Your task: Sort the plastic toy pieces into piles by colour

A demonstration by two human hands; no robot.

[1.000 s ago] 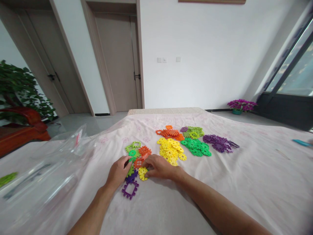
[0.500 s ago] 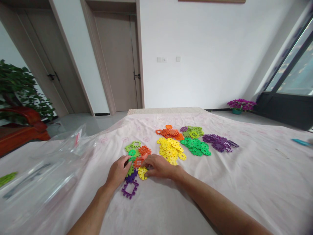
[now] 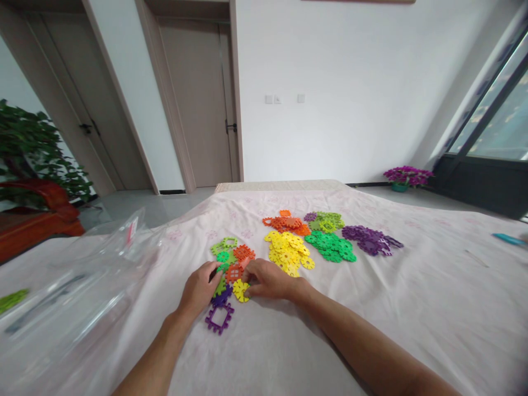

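On the pink-patterned cloth [image 3: 289, 341] lies a small mixed pile of flat plastic building pieces [image 3: 231, 258]. My left hand [image 3: 199, 290] rests at its near left side, fingers bent down onto a green piece [image 3: 221, 285] and a dark purple piece [image 3: 223, 298]. My right hand [image 3: 270, 280] lies at the pile's right, with curled fingers and thumb pinching a yellow gear piece [image 3: 240, 290]. An orange square piece [image 3: 234, 272] sits between the two hands. A purple square frame [image 3: 220, 319] lies loose just in front of my left hand.
Beyond the hands lie sorted heaps: yellow [image 3: 289, 252], orange [image 3: 287, 223], light green [image 3: 328, 221], green [image 3: 331, 247] and purple [image 3: 369, 241]. A clear plastic bag [image 3: 78, 286] lies at the left. A teal object [image 3: 509, 239] is at the far right edge.
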